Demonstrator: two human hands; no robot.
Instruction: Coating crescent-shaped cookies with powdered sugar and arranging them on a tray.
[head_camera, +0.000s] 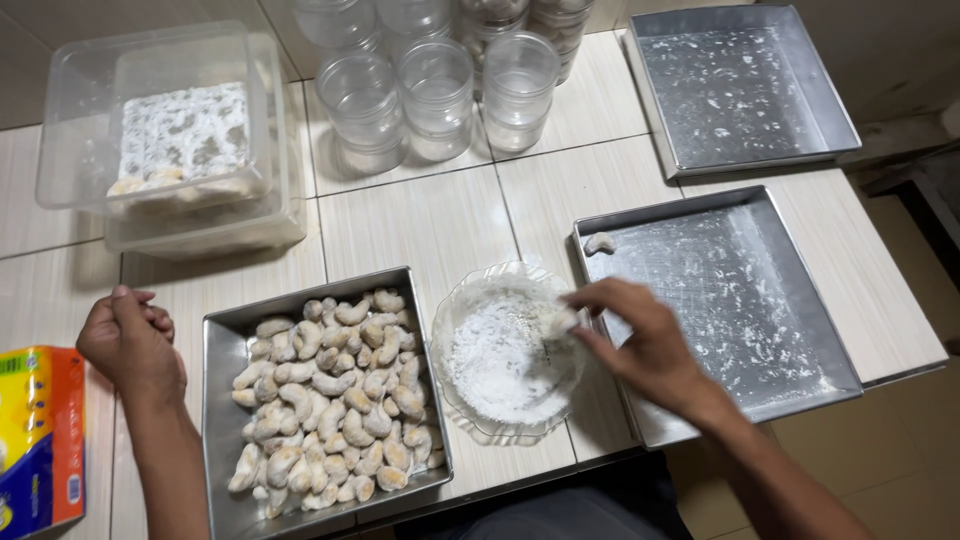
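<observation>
Cookie, a pale crescent, sits pinched in the right hand over the right rim of the glass bowl. Fingers closed on it at the tips, thumb below. Bowl holds white powder, heaped toward the near side.

Left of the bowl: steel pan full of uncoated crescents, touching or nearly touching the bowl's rim. Left hand rests as a loose fist on the surface beyond that pan's far-left corner, holding nothing that shows. Right of the bowl: dusted tray, one coated piece in its far-left corner. Beyond the bowl: clear jars, a lidded tub, a second powdery tray.

Judgement on doing it well: grip stays light, since crescents like these likely snap at the thin ends. Roll in the deep powder rather than press. Lift over the bowl so loose powder falls back in. Setting pieces in rows from the tray's far-left corner would keep them apart.
</observation>
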